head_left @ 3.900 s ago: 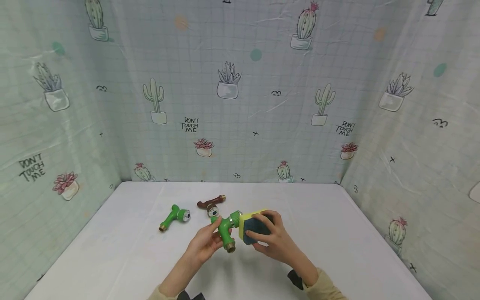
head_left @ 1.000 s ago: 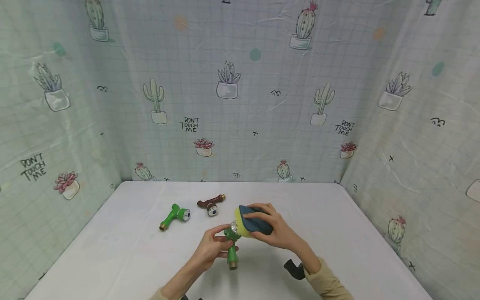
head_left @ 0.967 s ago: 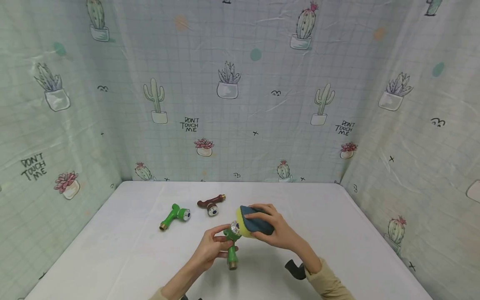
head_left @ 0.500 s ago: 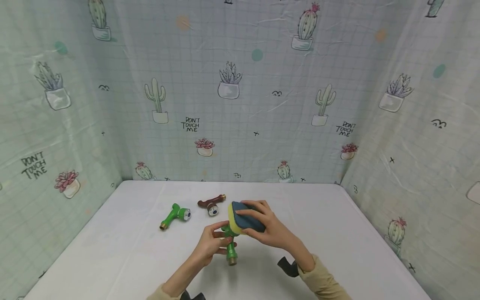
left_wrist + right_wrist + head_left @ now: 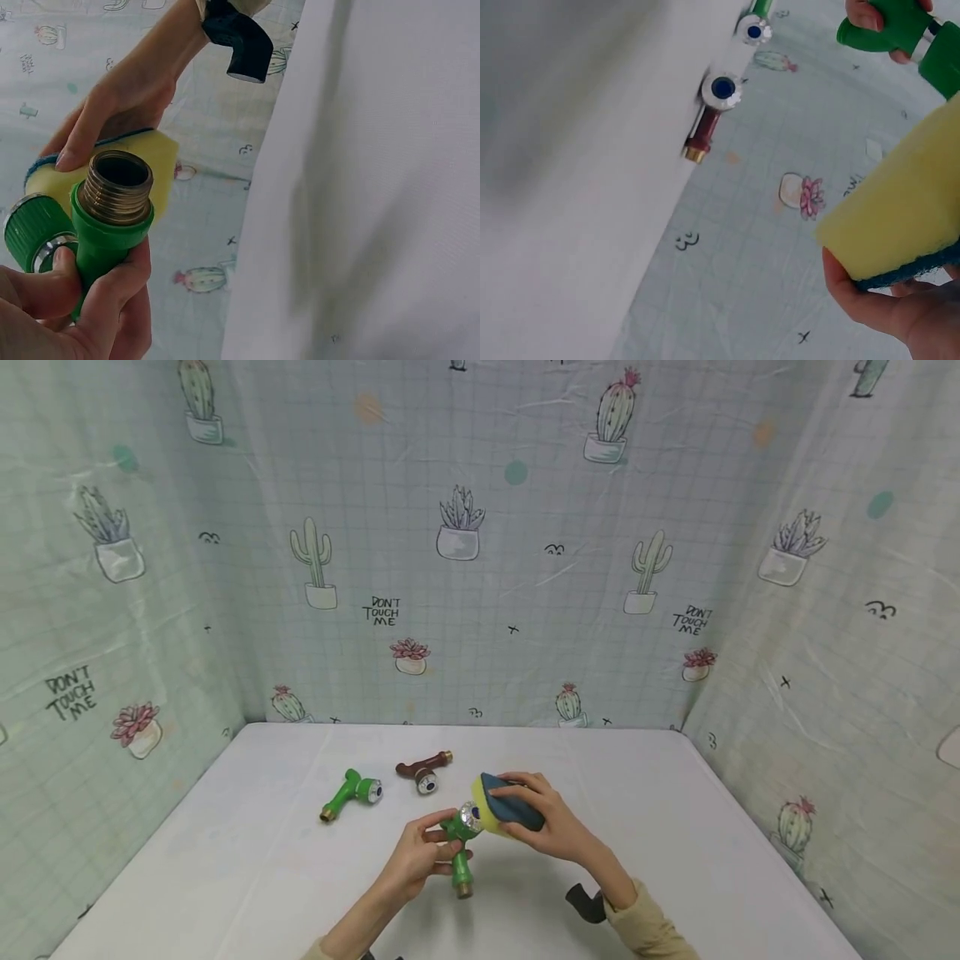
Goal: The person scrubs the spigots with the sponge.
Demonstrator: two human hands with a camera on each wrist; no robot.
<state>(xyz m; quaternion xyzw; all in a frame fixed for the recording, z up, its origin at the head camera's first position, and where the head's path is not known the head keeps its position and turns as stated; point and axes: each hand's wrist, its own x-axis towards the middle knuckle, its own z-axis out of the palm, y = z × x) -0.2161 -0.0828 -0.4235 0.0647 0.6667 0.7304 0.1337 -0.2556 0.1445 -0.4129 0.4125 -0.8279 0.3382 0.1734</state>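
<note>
Green brass-tipped tap (image 5: 463, 829) gripped by left hand (image 5: 416, 853), yellow-and-blue sponge (image 5: 512, 811) by right hand (image 5: 553, 825), I guess wiping's unfinished, brown tap (image 5: 420, 770) and 2nd green tap (image 5: 348, 789) untouched.

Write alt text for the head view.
A left hand holds a green tap close to a yellow-blue sponge in the right hand, above a white table. A second green tap and a brown tap lie farther back, before a cactus-print backdrop.

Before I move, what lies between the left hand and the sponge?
The green tap gripped by the left hand, its silver-faced knob nearest the sponge; the head view shows this.
</note>
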